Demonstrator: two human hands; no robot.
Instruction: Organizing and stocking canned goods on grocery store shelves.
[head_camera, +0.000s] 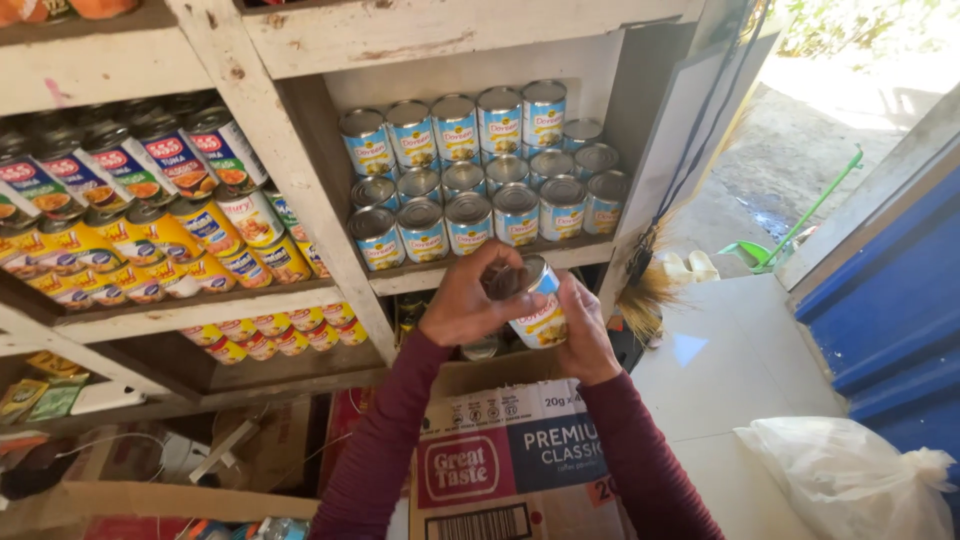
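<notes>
**Both hands gripping one can below the stacked shelf**

While both maroon-sleeved arms are reaching up from six o'clock, the person is holding a blue-and-white can just under the wooden shelf. The left hand is wrapping over the can's top from nine o'clock, its grip closed on it. The right hand is cupping the can from three o'clock, also gripping it. At twelve o'clock, matching stacked cans are sitting in rows. A cardboard box is standing at six o'clock below the hands.
</notes>
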